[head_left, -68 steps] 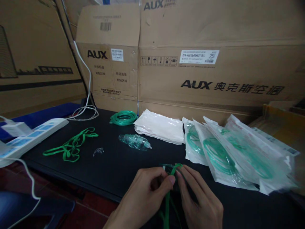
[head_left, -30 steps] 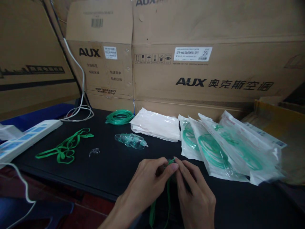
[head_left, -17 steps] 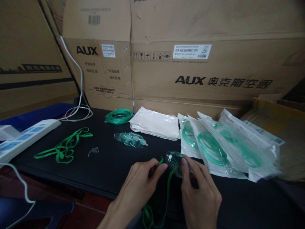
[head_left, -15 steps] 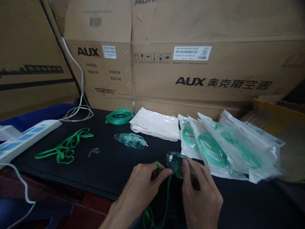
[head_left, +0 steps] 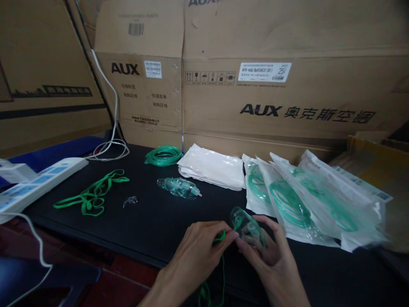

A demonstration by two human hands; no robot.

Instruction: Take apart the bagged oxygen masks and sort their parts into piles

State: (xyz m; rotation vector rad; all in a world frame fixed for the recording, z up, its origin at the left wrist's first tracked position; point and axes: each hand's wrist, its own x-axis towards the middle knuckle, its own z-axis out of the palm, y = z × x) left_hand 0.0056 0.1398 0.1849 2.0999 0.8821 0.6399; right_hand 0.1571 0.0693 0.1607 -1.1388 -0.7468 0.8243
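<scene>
My right hand (head_left: 271, 251) is closed around a clear green-tinted oxygen mask (head_left: 247, 224), which is tilted above the table's near side. Close against it, my left hand (head_left: 206, 243) pinches a green elastic strap (head_left: 221, 236) at the mask's left edge, where the strap meets the mask. The rest of that strap dangles below my hands. Whether it passes through the mask's slot is hidden by my fingertips. Beyond my hands lies a clear nebulizer-like plastic piece (head_left: 179, 188). A bundle of green straps (head_left: 92, 194) and a small clear clip-like piece (head_left: 130, 201) rest to the left.
Coiled green tubing (head_left: 163, 156) and white packets (head_left: 211, 166) lie at the back of the black table (head_left: 150, 230). Clear-fronted packs of tubing (head_left: 289, 207) overlap at right. A power strip (head_left: 47, 181) with white cables is at left. Large cardboard boxes (head_left: 211, 106) stand behind.
My right hand has turned the mask, so more of its side shows and the palm cups it from below. My left hand has moved slightly right with the strap. The view has shifted a little.
</scene>
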